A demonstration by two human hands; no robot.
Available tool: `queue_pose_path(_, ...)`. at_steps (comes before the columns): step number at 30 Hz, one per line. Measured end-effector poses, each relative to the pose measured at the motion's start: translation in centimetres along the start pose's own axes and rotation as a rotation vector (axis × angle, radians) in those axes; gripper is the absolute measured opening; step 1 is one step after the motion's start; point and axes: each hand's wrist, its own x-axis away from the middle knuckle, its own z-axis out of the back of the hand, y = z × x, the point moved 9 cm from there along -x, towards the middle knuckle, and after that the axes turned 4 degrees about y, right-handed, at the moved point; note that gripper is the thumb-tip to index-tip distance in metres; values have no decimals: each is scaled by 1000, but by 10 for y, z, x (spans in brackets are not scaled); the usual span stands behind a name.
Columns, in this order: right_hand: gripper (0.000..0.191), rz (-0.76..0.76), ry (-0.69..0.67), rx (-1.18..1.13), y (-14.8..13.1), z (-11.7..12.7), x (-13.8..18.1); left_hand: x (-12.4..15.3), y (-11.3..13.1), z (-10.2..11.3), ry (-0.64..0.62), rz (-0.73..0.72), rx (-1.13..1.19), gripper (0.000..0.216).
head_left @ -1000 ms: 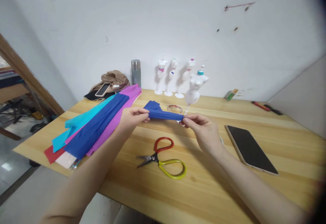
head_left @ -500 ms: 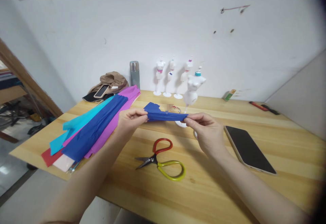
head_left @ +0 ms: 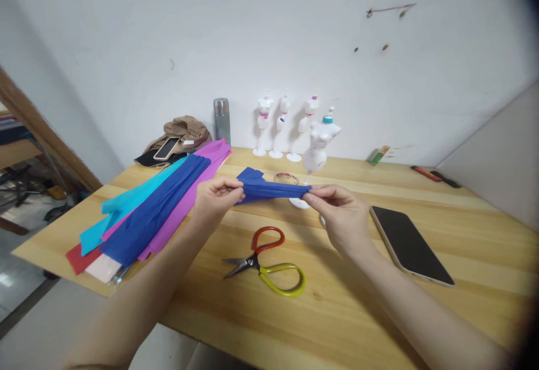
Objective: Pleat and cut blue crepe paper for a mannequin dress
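Nearest on the pale wooden table [head_left: 337, 325], a pair of scissors with one red and one yellow handle loop [head_left: 263, 260] lies flat, blades pointing left. Just beyond it, both hands hold a folded strip of dark blue crepe paper [head_left: 269, 189] above the tabletop. The left hand [head_left: 217, 197] pinches its wider left end between thumb and fingertips. The right hand [head_left: 341, 215] pinches the narrow right end the same way, and the strip runs taut between them. Right of the right hand, a black smartphone [head_left: 410, 245] lies screen-up. Left of the left hand, long sheets of cyan, blue, purple, red and white crepe paper [head_left: 155, 210] lie stacked. Farther back stands a white miniature dress form [head_left: 320, 142], with three smaller dress forms [head_left: 283, 126] and a steel flask [head_left: 222, 120] by the wall.
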Motion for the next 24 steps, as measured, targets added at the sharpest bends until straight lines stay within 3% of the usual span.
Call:
queue_pose_path(5, 17, -89, -36, -21, 5, -5, 1, 0, 2, 2, 15, -37, -13, 13)
queue_pose_path(24, 21, -137, -45, -3, 9, -5, 0, -1, -4, 2, -1, -45, -41, 14)
